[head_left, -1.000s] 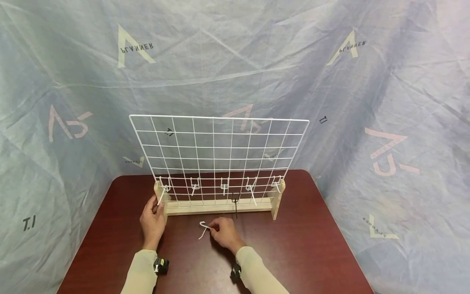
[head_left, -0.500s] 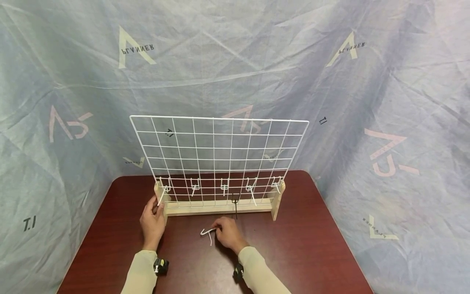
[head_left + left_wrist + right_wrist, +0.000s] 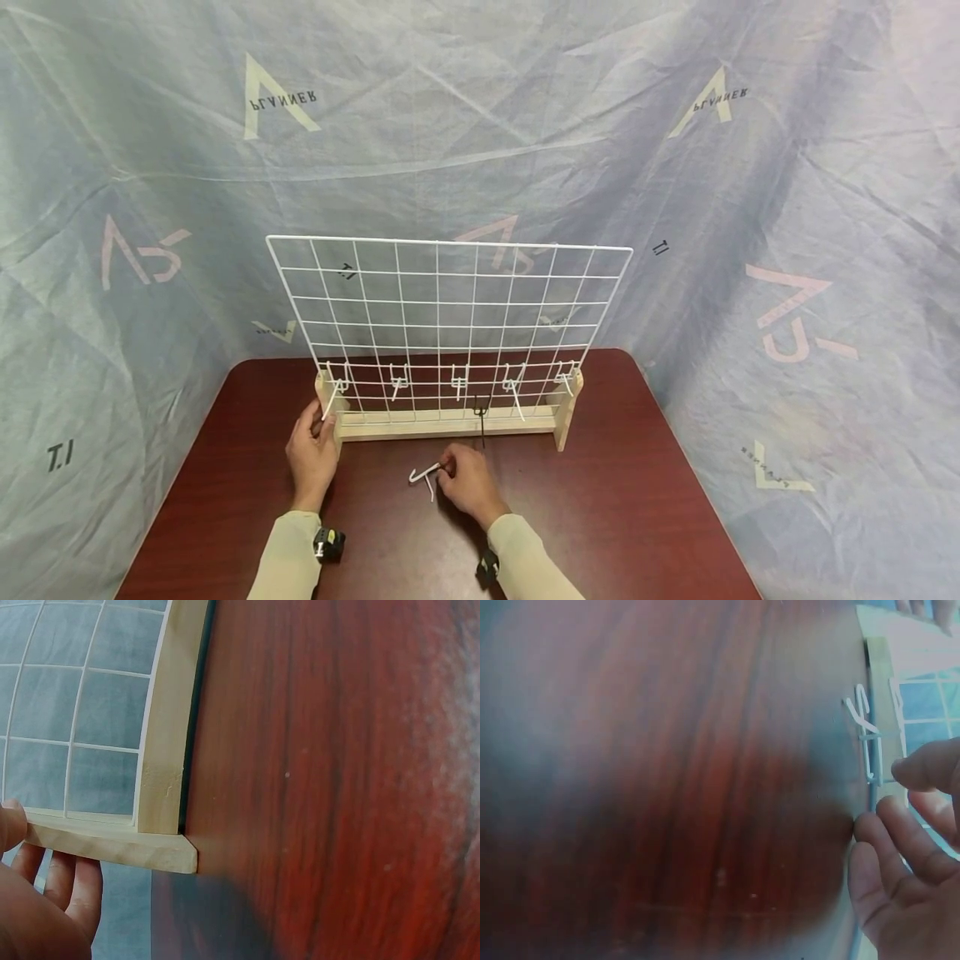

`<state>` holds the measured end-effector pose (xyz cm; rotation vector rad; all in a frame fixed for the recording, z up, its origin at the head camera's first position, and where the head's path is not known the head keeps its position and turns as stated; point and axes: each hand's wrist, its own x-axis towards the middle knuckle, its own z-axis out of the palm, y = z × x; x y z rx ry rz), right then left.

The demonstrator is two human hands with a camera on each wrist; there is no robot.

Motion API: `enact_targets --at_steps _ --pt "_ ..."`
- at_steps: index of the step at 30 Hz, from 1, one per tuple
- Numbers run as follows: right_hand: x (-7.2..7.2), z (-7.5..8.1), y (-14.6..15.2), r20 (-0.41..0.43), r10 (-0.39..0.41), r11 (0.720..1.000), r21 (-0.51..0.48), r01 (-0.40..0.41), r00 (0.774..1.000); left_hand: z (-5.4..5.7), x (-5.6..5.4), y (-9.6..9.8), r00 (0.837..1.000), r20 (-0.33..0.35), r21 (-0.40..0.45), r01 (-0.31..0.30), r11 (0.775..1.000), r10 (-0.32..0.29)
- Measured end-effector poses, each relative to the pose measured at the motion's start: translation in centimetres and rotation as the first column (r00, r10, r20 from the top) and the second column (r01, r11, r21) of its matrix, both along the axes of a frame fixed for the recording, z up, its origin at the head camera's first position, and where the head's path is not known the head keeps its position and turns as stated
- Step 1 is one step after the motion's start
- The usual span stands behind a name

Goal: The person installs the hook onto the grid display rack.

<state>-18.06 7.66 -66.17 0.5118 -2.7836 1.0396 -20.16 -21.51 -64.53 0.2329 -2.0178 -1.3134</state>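
In the head view my left hand (image 3: 311, 457) grips the left wooden end piece (image 3: 332, 400) of a stand bearing a white wire grid panel (image 3: 450, 242). The left wrist view shows the thumb (image 3: 12, 825) on one side of that wood and curled fingers on the other. My right hand (image 3: 472, 485) pinches one end of a white wire display hook (image 3: 424, 473), held in front of the stand with its prong angled downward. From the right wrist, the hook (image 3: 868, 736) appears beyond the thumb and fingertips. Several white hooks (image 3: 399, 382) hang in a row low on the grid.
A black hook (image 3: 482, 423) hangs below that row, right of centre. The stand's wooden base bar (image 3: 442, 427) spans between its end pieces on the dark red-brown table (image 3: 637, 500). Grey printed cloth (image 3: 420, 108) encloses the back and sides.
My right hand has drawn back slightly to the right with the white hook, whose prong has swung from pointing down-left to down-right. My left hand stays on the stand.
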Motion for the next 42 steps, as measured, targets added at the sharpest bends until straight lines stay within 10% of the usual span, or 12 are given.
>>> enact_targets --at_steps 16,42 --pt "1.0 0.2 -1.7 0.06 -0.025 0.994 0.111 0.018 0.998 0.0 -0.1 0.0 1.0 -0.006 -0.004 0.001 1.0 -0.001" --pt "1.0 -0.5 -0.6 -0.065 0.007 0.991 0.135 0.002 0.998 0.0 0.1 0.1 1.0 -0.006 -0.017 -0.014 1.0 0.013"
